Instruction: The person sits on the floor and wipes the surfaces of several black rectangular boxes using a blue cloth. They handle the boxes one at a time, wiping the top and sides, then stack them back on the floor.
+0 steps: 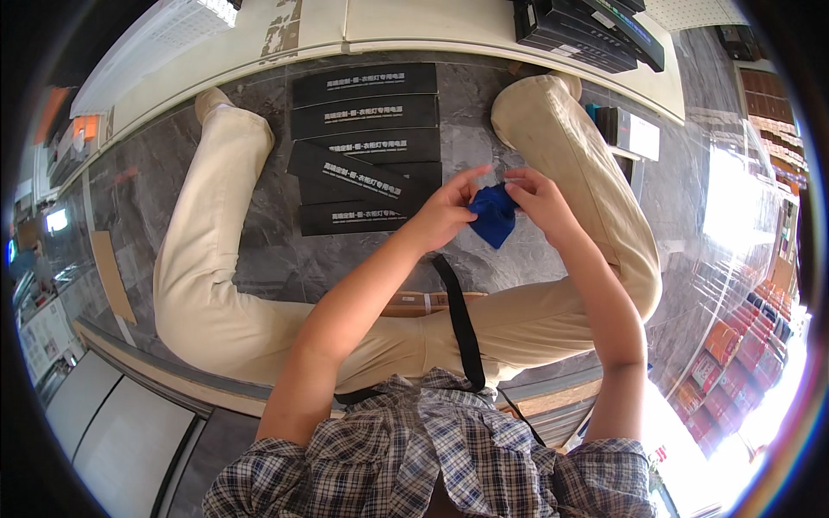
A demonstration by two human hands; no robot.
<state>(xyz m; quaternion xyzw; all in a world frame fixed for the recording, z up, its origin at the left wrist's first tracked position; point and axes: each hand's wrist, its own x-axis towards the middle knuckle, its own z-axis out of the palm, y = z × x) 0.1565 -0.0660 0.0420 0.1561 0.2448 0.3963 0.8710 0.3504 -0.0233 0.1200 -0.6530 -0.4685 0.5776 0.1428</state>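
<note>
A small piece of crumpled blue cloth [493, 217] hangs between my two hands, above the floor between my knees. My left hand [447, 210] pinches its left edge between thumb and finger. The thumb and fingers of my right hand [536, 199] grip its upper right corner. Just left of my hands, several long flat black boxes [366, 111] with white print lie in a column on the dark marbled floor. One black box [350, 175] lies slanted across the others near the lower end.
Beyond my feet runs a cream shelf edge [453, 44] with black boxes [576, 35] stacked at its right. Black and white boxes [631, 133] stand beyond my right leg. A brown cardboard strip [113, 277] lies at the left. A black strap [461, 317] crosses my lap.
</note>
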